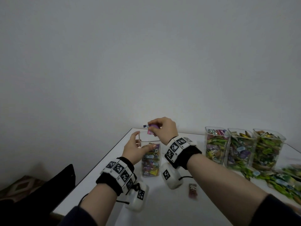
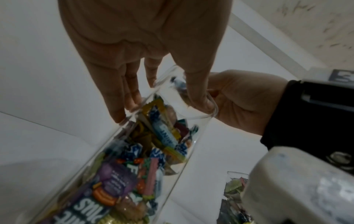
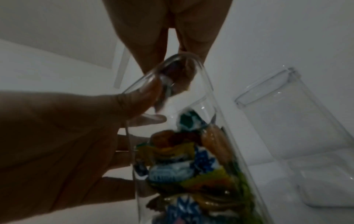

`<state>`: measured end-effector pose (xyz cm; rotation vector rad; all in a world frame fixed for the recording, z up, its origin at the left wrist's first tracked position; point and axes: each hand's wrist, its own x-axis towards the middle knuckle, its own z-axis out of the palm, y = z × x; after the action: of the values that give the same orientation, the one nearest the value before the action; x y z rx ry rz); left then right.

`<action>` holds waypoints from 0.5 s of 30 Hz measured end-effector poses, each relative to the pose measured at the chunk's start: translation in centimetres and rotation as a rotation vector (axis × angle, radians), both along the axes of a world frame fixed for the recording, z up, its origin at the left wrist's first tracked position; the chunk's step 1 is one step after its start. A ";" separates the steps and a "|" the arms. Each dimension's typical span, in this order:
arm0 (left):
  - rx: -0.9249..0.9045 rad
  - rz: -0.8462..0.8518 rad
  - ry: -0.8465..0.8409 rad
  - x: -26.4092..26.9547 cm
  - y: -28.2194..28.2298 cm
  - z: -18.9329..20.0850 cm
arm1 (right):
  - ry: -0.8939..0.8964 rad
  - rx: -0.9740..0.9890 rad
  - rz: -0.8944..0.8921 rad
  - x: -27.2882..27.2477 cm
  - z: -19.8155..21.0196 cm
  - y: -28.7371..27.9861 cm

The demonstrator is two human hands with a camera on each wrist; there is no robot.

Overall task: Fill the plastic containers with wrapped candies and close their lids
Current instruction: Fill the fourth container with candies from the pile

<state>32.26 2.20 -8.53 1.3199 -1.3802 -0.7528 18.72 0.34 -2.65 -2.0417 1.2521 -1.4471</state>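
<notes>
A clear plastic container [image 1: 150,162], partly filled with mixed wrapped candies, stands near the table's far left corner. My left hand [image 1: 140,141] grips its upper part, the thumb across the front and the fingers [image 2: 122,109] on the rim. My right hand [image 1: 157,130] hovers just above the open top and pinches a pink and purple wrapped candy [image 1: 152,128]. In the right wrist view that candy [image 3: 175,71] shows through the rim, and the container [image 3: 201,159] runs down the middle. No lid is on this container.
Three open containers [image 1: 241,149] packed with candies stand in a row at the right. Loose candies [image 1: 276,180] lie in front of them, and a single one [image 1: 193,190] nearer me. An empty clear container [image 3: 287,115] stands beside the held one. A dark chair [image 1: 48,193] is at the left.
</notes>
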 end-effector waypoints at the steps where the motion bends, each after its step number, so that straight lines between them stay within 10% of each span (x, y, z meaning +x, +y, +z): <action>1: 0.000 0.000 -0.004 0.0 0.1 0.0 | 0.067 -0.020 0.003 0.4 -0.1 0.0; 6: -0.011 -0.028 0.059 0.0 0.2 -0.2 | 0.363 0.065 0.091 0.9 -0.6 0.5; 15: -0.050 0.129 -0.218 -0.2 1.4 1.0 | 0.204 0.129 -0.019 -4.7 0.7 3.3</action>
<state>32.05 3.62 -7.57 1.4696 -1.4582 -0.4953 14.02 3.62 -1.96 -2.1365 1.4089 -1.1553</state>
